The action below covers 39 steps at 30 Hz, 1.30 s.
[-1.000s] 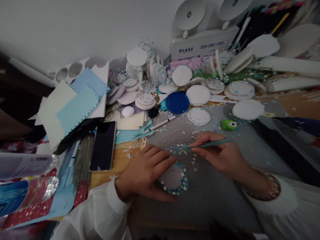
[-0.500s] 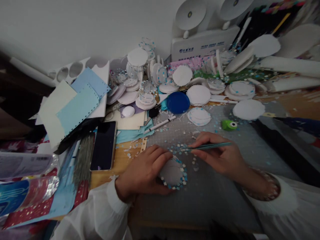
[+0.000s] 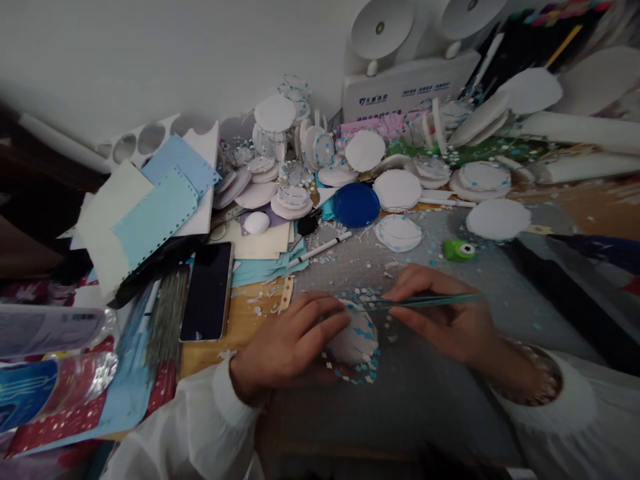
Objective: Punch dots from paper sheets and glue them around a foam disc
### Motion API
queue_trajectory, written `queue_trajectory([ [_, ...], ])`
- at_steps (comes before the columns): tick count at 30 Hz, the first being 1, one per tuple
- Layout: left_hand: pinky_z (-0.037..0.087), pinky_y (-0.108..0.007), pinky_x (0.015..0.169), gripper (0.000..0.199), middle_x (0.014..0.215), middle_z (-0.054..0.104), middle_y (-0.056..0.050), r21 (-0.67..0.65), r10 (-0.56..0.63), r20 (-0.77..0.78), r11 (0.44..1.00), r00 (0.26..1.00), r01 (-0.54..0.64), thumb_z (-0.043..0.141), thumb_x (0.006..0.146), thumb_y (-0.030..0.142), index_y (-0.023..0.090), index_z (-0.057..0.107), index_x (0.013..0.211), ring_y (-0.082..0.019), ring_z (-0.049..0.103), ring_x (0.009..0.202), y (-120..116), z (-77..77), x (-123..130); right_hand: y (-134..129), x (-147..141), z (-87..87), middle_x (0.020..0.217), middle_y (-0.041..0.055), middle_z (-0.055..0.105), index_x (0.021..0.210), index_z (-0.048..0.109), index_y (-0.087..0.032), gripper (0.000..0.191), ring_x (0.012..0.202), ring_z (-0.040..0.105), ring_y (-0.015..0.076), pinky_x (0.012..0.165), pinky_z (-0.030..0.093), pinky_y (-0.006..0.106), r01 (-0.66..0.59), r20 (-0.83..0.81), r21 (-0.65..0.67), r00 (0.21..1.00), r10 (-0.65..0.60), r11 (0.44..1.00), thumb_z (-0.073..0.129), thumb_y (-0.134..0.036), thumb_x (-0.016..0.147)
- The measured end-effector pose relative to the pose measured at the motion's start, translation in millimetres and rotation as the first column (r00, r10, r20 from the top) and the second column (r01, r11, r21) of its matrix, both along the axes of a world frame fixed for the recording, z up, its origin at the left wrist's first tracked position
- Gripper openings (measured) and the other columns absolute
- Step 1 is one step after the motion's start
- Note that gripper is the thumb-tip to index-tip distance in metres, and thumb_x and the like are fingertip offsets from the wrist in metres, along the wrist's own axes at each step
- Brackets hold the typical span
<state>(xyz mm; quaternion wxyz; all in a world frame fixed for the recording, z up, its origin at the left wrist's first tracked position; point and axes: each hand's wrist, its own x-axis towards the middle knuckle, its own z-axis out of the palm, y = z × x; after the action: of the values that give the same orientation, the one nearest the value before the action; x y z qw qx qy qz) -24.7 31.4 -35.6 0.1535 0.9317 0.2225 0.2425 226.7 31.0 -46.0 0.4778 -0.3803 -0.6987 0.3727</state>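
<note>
My left hand [image 3: 295, 343] is closed on the left edge of a round white disc [image 3: 353, 337]. Small blue and white paper stars dot the disc, and a ring of stars [image 3: 370, 367] hangs around its lower right edge. In my right hand [image 3: 445, 320] are slim teal tweezers [image 3: 425, 302], pinched between thumb and fingers. Their tips point left, at the disc's upper edge; whether they hold a star is too small to tell. Loose paper stars [image 3: 367, 293] lie scattered just beyond the disc.
A grey cutting mat [image 3: 340, 263] covers the table. Beyond my hands stand a green craft punch [image 3: 457, 250], a blue round lid [image 3: 356, 205] and several white discs [image 3: 397, 191]. On the left lie a phone [image 3: 207, 291], paper sheets [image 3: 157, 217] and a wire bundle [image 3: 169, 323].
The white disc has been tilted up, so more of its face shows and the star ring sags lower. My right hand has shifted slightly right and down with the tweezers.
</note>
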Motion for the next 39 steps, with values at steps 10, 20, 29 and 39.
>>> queue_trajectory([
  [10, 0.049, -0.043, 0.093, 0.063, 0.117, 0.059, -0.019, 0.003, -0.001, -0.022, 1.000, 1.000, 0.001, 0.065, 0.082, 0.047, 0.011, 0.041, 0.128, -0.030, 0.054, 0.111, -0.5, -1.9, 0.6, -3.4, -2.0, 0.6, 0.074, 0.0021, 0.064, 0.086, 0.062, -0.023, 0.011, 0.067, 0.060, 0.0166, 0.058, 0.047, 0.030, -0.009, 0.113, 0.038, 0.994, 0.005, 0.999, 0.064, -0.013, 0.081],
  [20, 0.049, -0.043, 0.093, 0.066, 0.116, 0.060, -0.018, 0.008, -0.015, -0.027, 1.000, 1.000, 0.015, 0.066, 0.081, 0.049, 0.009, 0.042, 0.127, -0.030, 0.052, 0.111, 0.3, -1.8, -1.0, 0.8, -3.0, 7.9, 0.070, 0.0011, 0.063, 0.074, 0.064, -0.024, 0.015, 0.064, 0.060, 0.0158, 0.052, 0.048, 0.026, 0.177, -0.002, -0.206, 0.983, -0.182, 0.962, 0.069, -0.036, 0.081],
  [29, 0.049, -0.042, 0.094, 0.066, 0.115, 0.059, -0.018, 0.058, 0.005, -0.012, 0.998, 1.000, -0.004, 0.068, 0.080, 0.048, 0.007, 0.043, 0.125, -0.030, 0.053, 0.111, -0.1, -0.7, 0.4, -2.4, -3.4, 1.9, 0.075, 0.0010, 0.059, 0.088, 0.061, -0.024, 0.011, 0.068, 0.057, 0.0161, 0.058, 0.047, 0.029, 0.032, -0.033, -0.053, 0.999, -0.033, 0.998, 0.063, -0.015, 0.082],
  [39, 0.051, -0.042, 0.091, 0.063, 0.113, 0.061, -0.017, 0.101, 0.015, -0.004, 0.995, 1.000, -0.014, 0.067, 0.081, 0.048, 0.008, 0.044, 0.124, -0.030, 0.054, 0.109, -0.4, -0.1, 0.3, -5.3, -6.7, -0.9, 0.076, 0.0012, 0.061, 0.089, 0.061, -0.023, 0.016, 0.069, 0.057, 0.0160, 0.059, 0.045, 0.030, -0.001, 0.062, 0.050, 0.998, -0.002, 0.999, 0.063, -0.010, 0.080],
])
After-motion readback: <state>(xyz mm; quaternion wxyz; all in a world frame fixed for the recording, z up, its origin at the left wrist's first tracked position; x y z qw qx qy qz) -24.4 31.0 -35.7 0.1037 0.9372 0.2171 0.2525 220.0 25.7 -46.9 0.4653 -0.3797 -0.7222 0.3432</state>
